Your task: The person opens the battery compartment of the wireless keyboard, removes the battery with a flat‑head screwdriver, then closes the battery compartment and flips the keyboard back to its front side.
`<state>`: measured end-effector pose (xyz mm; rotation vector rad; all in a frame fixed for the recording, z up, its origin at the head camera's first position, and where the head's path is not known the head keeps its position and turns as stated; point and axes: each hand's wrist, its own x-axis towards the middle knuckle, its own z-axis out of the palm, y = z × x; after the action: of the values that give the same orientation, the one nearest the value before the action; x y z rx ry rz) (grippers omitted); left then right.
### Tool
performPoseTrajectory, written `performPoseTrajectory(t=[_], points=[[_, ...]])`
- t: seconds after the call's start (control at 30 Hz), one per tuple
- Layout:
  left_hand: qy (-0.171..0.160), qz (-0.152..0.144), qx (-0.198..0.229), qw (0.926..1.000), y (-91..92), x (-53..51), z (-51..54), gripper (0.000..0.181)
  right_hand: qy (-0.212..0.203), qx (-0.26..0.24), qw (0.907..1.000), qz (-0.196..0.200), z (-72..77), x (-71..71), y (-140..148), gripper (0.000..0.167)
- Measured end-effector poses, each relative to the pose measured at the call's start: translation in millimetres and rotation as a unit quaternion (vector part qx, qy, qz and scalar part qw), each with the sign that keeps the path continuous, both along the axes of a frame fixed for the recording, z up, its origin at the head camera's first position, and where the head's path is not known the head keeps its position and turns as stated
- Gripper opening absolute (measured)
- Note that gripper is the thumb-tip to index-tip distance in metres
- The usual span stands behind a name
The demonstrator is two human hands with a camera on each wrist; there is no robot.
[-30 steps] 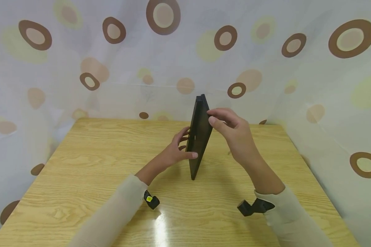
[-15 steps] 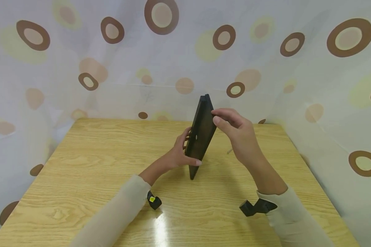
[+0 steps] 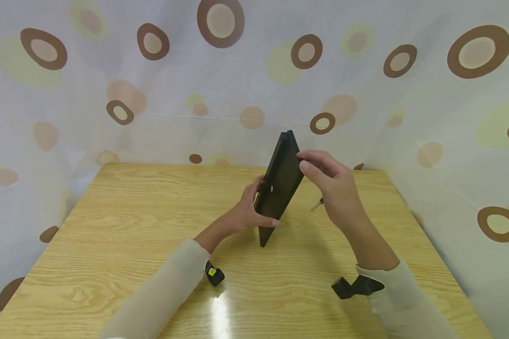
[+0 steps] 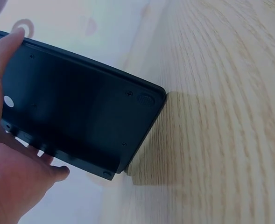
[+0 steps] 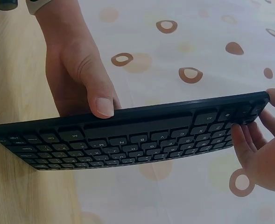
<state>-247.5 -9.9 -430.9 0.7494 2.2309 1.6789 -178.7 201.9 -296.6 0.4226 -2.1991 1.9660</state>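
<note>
A thin black plastic rectangular keyboard (image 3: 282, 176) is tilted on one short end, its lower corner apparently resting on the pale wood-grain desk (image 3: 152, 202). The left hand (image 3: 247, 214) grips it low down, thumb across the underside and fingers curled round the thicker long edge; the right hand (image 3: 335, 186) pinches the opposite edge near the top, fingers nearly closed together. The step seems to be steadying and turning the raised keyboard, so any move calls for both grips to work together, clear of the thin pale rod with a dark end (image 3: 316, 206) nearby.
</note>
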Motion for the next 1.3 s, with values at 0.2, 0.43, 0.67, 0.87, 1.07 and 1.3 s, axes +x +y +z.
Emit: performPoseTrajectory(t=[0.2,0.43,0.67,0.87,1.07,1.3], points=[[0.017,0.009,-0.031,0.9993,4.2,-0.6,1.1,0.122,-0.001,-0.002,0.9999,-0.010,-4.6,2.6,15.7,0.031],[0.033,0.018,-0.109,0.9933,-7.3,-1.3,3.3,0.126,-0.029,0.022,0.9992,-0.019,-12.8,7.3,33.7,0.033],[0.029,0.001,-0.151,0.9882,-20.4,-3.1,0.0,0.127,-0.058,0.075,0.9947,-0.040,-29.7,10.4,45.8,0.039],[0.028,-0.004,-0.176,0.9839,-30.9,-2.2,-5.7,0.125,-0.101,0.086,0.9901,-0.048,-54.7,8.8,52.8,0.044],[0.053,-0.006,-0.220,0.9741,-37.7,-4.4,-10.6,0.122,-0.146,0.113,0.9813,-0.052,-80.8,9.1,59.3,0.049],[0.085,-0.008,-0.299,0.9504,-43.9,-9.2,-18.4,0.120,-0.193,0.128,0.9723,-0.031,-112.0,8.0,60.7,0.046]])
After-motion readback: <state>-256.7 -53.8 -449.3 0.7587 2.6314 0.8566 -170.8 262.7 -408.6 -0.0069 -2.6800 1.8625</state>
